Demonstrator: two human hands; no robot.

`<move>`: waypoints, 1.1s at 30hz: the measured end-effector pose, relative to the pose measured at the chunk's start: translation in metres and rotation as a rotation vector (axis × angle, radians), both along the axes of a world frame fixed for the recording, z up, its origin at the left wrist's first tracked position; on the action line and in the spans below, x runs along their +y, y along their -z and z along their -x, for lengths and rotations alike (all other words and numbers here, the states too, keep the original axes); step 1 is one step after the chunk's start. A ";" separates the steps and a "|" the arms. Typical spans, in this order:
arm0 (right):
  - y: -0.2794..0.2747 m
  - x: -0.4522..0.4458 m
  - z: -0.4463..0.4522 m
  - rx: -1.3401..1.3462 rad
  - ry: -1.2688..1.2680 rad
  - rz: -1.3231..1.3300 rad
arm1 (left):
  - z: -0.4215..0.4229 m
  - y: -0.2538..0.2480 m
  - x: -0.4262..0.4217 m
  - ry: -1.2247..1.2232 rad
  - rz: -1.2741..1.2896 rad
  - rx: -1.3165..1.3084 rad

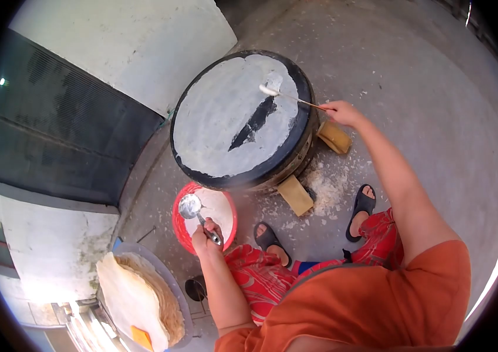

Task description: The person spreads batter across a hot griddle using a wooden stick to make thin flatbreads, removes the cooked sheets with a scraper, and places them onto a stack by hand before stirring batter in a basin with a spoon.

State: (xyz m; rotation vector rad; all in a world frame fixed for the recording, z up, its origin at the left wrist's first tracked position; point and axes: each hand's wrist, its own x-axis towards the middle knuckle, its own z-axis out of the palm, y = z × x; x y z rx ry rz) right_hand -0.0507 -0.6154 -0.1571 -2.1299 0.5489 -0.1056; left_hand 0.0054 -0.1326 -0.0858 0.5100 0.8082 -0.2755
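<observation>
Batter [210, 120] in a pale, thin sheet nearly reaches the round black griddle's [304, 126] edges, one streak bare. Right hand [344, 113] clasps a thin brown stick [297, 99]; left hand [206, 234] grips a silver metal ladle [189, 206].

The right hand [344, 113] grips a thin-handled spreader [296, 98], its white-coated end over the round black griddle [303, 88]. Pale batter [210, 129] covers most of the griddle's surface, leaving a dark bare streak [253, 124] below the spreader. The left hand [208, 234] holds a metal ladle [190, 206], its batter-smeared bowl above a red basin [176, 226] of white batter beside the griddle. Two yellowish blocks [295, 195] sit by the griddle's base, near pale crumbs on the floor [390, 70]. At lower left, thin round flatbreads [131, 287] lie stacked on a tray [185, 314], an orange piece [141, 338] on top.
</observation>
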 end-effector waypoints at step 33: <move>-0.028 0.172 0.027 0.007 -0.031 0.119 | 0.007 -0.005 0.000 0.062 0.042 -0.062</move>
